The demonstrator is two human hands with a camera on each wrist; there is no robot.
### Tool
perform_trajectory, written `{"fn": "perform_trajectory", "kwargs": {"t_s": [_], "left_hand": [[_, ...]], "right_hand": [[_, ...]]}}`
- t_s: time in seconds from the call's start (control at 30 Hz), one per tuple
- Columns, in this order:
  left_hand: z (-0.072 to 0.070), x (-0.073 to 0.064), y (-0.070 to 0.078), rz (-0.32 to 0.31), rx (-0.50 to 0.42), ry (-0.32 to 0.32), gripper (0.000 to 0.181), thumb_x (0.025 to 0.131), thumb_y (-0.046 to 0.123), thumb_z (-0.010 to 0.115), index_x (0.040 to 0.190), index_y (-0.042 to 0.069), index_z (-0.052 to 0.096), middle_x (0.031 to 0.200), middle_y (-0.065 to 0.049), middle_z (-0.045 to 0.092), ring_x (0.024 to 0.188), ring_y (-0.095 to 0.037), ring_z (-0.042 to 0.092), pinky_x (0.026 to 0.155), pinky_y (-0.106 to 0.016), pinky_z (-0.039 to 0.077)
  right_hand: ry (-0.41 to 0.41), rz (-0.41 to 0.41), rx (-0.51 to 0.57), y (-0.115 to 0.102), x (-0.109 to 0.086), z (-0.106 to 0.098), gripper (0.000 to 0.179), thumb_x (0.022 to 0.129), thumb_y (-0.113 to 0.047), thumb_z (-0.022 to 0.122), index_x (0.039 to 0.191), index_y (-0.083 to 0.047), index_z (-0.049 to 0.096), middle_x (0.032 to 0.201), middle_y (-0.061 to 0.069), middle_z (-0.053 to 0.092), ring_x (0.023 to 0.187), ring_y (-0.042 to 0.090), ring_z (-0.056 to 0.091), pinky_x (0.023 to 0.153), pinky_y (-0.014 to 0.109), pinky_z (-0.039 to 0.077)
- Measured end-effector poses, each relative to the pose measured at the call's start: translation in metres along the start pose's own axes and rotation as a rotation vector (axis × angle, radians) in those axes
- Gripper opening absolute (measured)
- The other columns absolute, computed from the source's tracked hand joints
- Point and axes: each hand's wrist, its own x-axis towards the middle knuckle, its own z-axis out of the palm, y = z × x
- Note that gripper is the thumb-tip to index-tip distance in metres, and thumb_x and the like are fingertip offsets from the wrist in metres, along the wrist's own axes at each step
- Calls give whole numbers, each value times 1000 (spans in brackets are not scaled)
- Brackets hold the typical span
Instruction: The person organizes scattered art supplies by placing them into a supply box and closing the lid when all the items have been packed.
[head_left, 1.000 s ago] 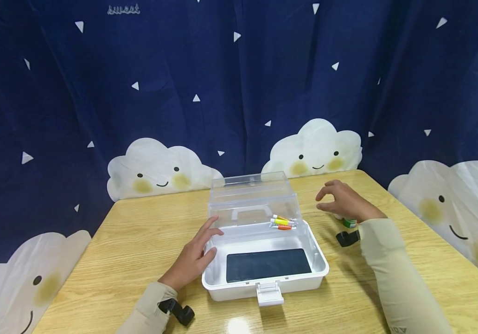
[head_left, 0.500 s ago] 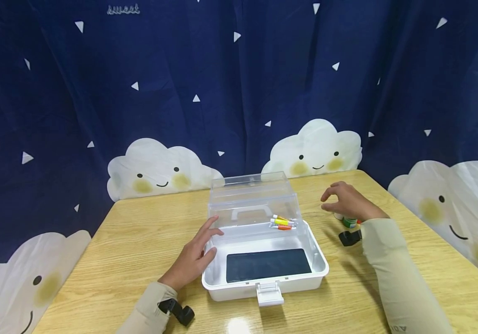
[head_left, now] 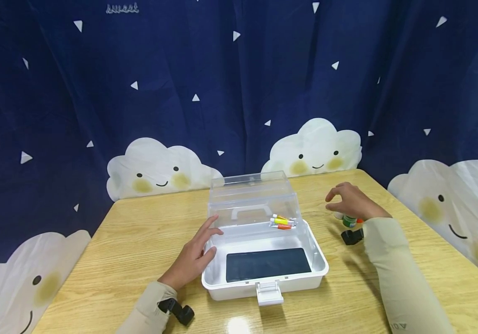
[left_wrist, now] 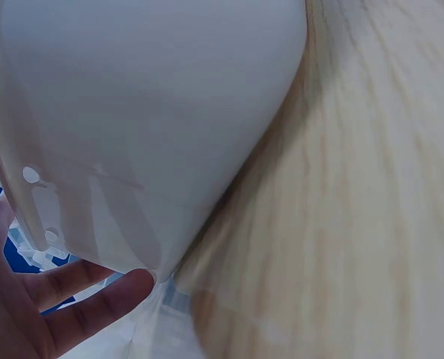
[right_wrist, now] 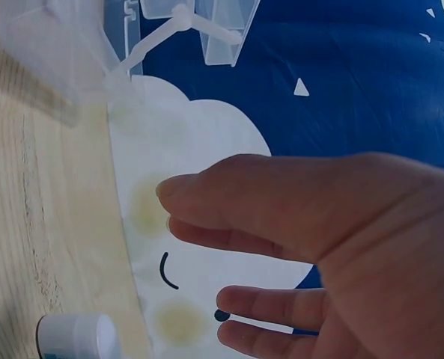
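Box [head_left: 232, 294] stands open on desk [head_left: 147, 236]

The left hand [head_left: 193, 260], fingers spread, rests at the box's left rim and grips nothing. The right hand [head_left: 351, 202] hangs loosely bent (thumb and forefinger apart, nothing between them) near a green jar [head_left: 349, 222], right of the box. Small tubes [head_left: 282, 222] lie at the box's right rear.

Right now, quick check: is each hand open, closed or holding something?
Left hand: open, fingers relaxed against the side of the white box.
Right hand: open, fingers loosely curved, holding nothing.
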Motion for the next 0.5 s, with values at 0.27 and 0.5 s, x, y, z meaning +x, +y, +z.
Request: {"fn": "perform_trajectory", "kwargs": {"t_s": [0.27, 0.5], "left_hand": [[0, 0, 0, -6, -1, 1, 39, 95, 10, 53, 129, 29, 50, 159, 14, 17, 47, -3, 31, 51, -24, 41], [1, 0, -2, -1, 4, 6, 39, 95, 11, 53, 129, 30, 50, 159, 13, 17, 47, -3, 30, 50, -24, 41]], "right_hand": [[-3, 7, 2, 6, -1, 1, 25, 87, -18, 69, 103, 1, 69, 130, 38, 42, 120, 54, 34, 97, 65, 31], [11, 11, -13, 10, -2, 2, 23, 87, -16, 68, 102, 2, 69, 129, 40, 40, 120, 58, 32, 97, 66, 30]]}}
